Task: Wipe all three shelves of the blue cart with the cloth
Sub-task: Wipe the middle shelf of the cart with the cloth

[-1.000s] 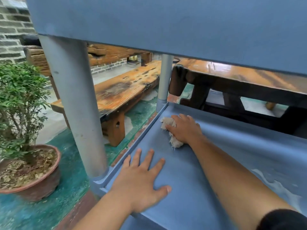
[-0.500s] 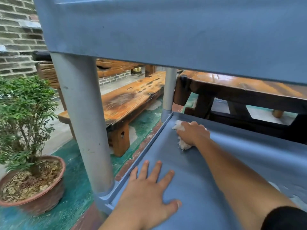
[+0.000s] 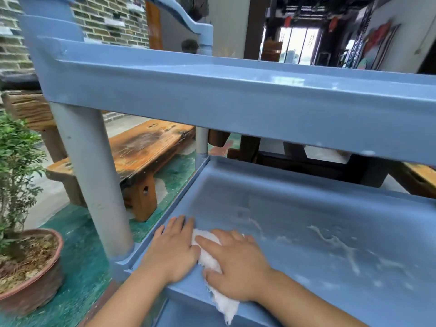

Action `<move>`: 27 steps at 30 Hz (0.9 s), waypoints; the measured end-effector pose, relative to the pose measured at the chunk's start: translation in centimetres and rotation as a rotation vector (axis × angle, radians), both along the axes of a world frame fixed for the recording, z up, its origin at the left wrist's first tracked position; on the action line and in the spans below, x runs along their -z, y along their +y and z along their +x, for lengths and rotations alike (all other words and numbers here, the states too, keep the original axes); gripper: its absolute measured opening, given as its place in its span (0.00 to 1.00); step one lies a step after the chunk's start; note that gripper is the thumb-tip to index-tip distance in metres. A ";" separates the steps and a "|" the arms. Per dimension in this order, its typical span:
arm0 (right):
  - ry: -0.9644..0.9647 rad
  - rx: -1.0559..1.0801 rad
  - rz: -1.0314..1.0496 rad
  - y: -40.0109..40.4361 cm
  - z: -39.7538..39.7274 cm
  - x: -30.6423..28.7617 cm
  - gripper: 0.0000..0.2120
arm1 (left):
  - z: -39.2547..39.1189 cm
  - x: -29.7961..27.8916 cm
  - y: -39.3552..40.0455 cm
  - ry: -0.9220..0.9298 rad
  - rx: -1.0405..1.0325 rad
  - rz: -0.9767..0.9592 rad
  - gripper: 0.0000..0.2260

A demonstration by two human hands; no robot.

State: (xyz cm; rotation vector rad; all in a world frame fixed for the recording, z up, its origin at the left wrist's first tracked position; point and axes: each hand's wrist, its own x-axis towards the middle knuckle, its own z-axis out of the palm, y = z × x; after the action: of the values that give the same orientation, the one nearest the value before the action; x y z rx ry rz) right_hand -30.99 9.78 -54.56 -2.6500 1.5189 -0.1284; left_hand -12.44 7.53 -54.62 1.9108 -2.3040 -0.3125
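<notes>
The blue cart (image 3: pixel 236 107) fills the view, its top shelf above and its middle shelf (image 3: pixel 306 208) below. On the middle shelf's near left corner lies the white cloth (image 3: pixel 210 258), with its frayed end hanging over the front rim. My right hand (image 3: pixel 236 263) presses flat on the cloth, fingers pointing left. My left hand (image 3: pixel 174 249) rests flat on the shelf beside it, touching the cloth's left edge. White wet streaks (image 3: pixel 335 241) cross the shelf to the right. Only a strip of the bottom shelf shows under the front rim.
A grey cart post (image 3: pixel 94 180) stands just left of my hands. A potted shrub (image 3: pixel 21 208) sits on the green floor at the left. A wooden bench (image 3: pixel 141 156) and a dark table (image 3: pixel 306 159) stand behind the cart.
My right hand has dragged the cloth from the far left corner of the middle shelf back to the near left corner, next to my left hand. My view has risen and pulled back.
</notes>
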 end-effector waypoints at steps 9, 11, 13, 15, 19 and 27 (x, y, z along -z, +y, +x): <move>0.111 0.124 0.026 -9.1 -3.5 0.4 0.28 | -3.2 1.6 -0.7 -0.071 -0.087 -0.090 0.35; 0.077 0.177 0.055 -12.5 -4.3 0.8 0.28 | -2.9 2.0 -0.8 -0.087 -0.052 -0.012 0.37; 0.069 0.227 0.011 -15.4 -5.1 1.3 0.27 | -2.7 2.1 -0.6 -0.100 -0.029 0.014 0.38; 0.084 0.288 -0.026 -18.1 -6.5 1.5 0.26 | -2.7 2.0 -0.6 -0.102 -0.017 0.017 0.39; 0.051 0.441 0.056 -22.2 -10.4 0.9 0.28 | -2.6 1.9 -0.8 -0.140 -0.006 0.022 0.40; -0.142 0.470 0.019 -22.4 -12.4 1.4 0.28 | -3.1 2.1 -1.0 -0.162 0.012 0.026 0.40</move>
State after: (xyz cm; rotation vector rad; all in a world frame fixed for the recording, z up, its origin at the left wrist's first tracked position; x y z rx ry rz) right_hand -43.41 -12.60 -55.98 -2.1645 2.0420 -0.3207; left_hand -15.49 6.56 -56.70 2.0051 -2.4235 -0.1958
